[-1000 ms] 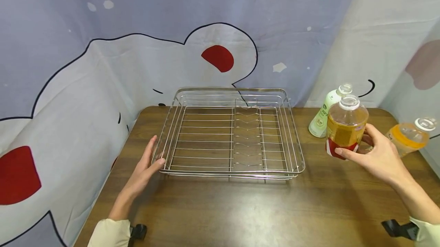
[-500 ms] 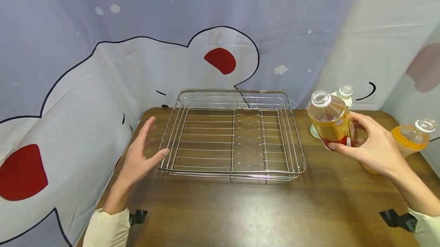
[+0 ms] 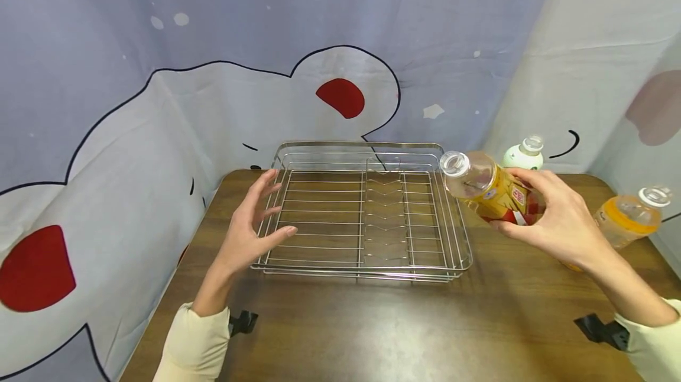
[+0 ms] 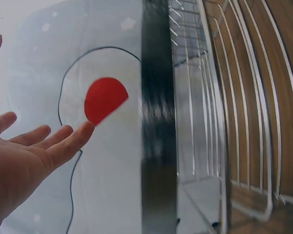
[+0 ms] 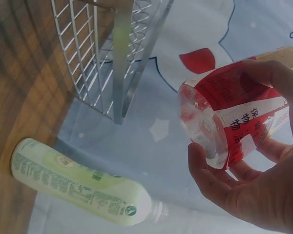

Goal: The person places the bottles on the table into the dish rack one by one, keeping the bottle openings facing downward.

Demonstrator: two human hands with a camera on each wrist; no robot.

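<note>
My right hand [image 3: 558, 216] grips a clear plastic bottle [image 3: 492, 190] with a yellow and red label. The bottle is capless and tilts with its mouth to the left, held in the air by the right side of the wire dish rack [image 3: 324, 266]. In the right wrist view, fingers and thumb wrap the bottle's red label [image 5: 239, 109]. Above the rack's left side my left hand [image 3: 250, 228] is raised, fingers spread and holding nothing. The left wrist view shows that hand [image 4: 34, 151] with its fingers loosely extended, apart from the rack's metal rim [image 4: 158, 117].
A light green bottle [image 3: 524, 157] stands behind my right hand, partly hidden. Farther right is a bottle with an orange band [image 3: 630, 216]. The wooden table [image 3: 362, 334] meets a patterned curtain [image 3: 441, 45] at the back and left.
My right hand has carried the bottle left toward the rack and tipped it over from upright. My left hand has left the rack's left edge and moved up and to the right.
</note>
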